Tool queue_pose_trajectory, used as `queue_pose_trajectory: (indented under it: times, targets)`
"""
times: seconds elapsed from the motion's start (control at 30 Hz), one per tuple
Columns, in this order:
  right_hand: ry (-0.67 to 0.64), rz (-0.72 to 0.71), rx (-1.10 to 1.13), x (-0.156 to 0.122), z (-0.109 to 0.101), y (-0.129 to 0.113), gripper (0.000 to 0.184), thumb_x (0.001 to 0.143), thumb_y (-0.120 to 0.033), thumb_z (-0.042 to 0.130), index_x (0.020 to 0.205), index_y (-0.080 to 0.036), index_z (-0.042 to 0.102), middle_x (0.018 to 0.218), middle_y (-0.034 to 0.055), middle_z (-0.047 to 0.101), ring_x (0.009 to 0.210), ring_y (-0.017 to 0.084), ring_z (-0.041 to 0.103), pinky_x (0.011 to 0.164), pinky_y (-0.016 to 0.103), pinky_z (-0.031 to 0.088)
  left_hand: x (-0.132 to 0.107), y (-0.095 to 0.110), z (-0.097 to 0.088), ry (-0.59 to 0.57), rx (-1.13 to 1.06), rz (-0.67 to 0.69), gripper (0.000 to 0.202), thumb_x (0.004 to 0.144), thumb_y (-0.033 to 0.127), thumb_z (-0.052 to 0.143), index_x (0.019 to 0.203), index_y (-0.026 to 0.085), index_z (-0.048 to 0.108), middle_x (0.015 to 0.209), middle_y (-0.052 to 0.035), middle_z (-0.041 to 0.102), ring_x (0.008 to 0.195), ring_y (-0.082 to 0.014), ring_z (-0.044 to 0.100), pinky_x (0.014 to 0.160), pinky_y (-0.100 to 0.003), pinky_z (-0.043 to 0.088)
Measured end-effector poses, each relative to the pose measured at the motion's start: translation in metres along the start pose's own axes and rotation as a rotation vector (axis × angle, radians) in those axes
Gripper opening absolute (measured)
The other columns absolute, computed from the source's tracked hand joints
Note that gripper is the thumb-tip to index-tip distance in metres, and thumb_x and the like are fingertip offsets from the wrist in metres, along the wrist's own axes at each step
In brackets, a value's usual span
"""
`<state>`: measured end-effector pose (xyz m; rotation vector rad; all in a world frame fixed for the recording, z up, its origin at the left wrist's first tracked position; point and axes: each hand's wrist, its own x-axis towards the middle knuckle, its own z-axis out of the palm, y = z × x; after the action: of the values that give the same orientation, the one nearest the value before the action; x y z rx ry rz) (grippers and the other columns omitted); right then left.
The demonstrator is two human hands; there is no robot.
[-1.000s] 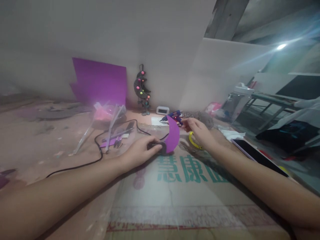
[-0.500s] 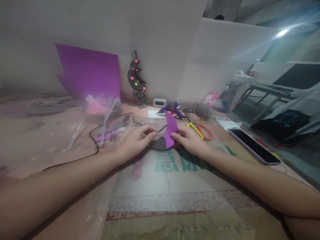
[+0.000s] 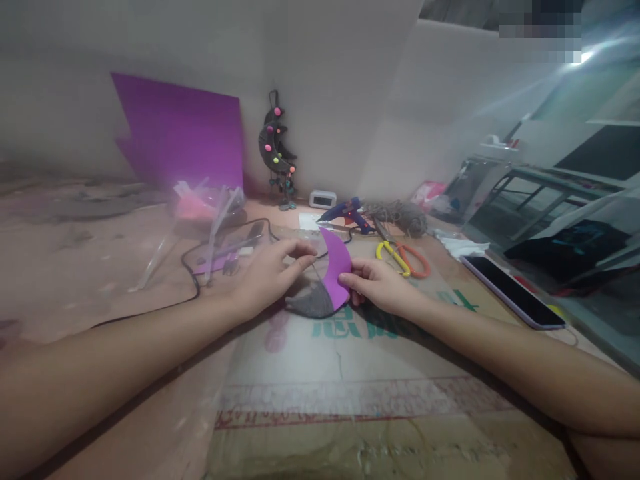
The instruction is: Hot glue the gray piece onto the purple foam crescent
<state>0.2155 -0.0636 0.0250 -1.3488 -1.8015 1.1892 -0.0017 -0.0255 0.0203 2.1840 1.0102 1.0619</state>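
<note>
Purple crescent on edge, tip toward far wall, pinched by right hand; left hand closed just beside.

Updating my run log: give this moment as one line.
left hand: fingertips at purple crescent | right hand: grips it | under: grey piece, cardboard

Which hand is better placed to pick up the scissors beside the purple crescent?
Right, probably. The scissors lie just beyond the right hand, on its side of the purple crescent. The left hand would have to cross over the crescent. However, the right hand grips the crescent.
</note>
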Motion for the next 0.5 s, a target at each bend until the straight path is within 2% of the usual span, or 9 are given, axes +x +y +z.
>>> queue_pose_trajectory:
  times: [0.27, 0.5]
  targets:
    - [-0.016, -0.004, -0.007, -0.0018, 0.0017, -0.0035, 0.017, 0.084, -0.032, 0.056, 0.073, -0.019, 0.052, 0.051, -0.0063, 0.052, 0.042, 0.007, 0.047, 0.042, 0.019, 0.034, -0.0003, -0.0020, 0.0014, 0.013, 0.013, 0.027, 0.025, 0.089, 0.039, 0.051, 0.097, 0.020, 0.064, 0.099, -0.0033, 0.068, 0.092, -0.0189, 0.062, 0.085, -0.033, 0.047]
    - [-0.085, -0.004, 0.031, -0.0026, 0.0034, -0.0018, 0.017, 0.085, -0.033, 0.055, 0.075, -0.019, 0.052, 0.058, -0.0029, 0.062, 0.043, 0.007, 0.049, 0.043, 0.019, 0.038, 0.0001, 0.0007, 0.0008, -0.002, -0.013, 0.026, 0.025, 0.089, 0.040, 0.052, 0.094, 0.019, 0.062, 0.095, -0.0034, 0.068, 0.088, -0.0182, 0.063, 0.086, -0.034, 0.048]
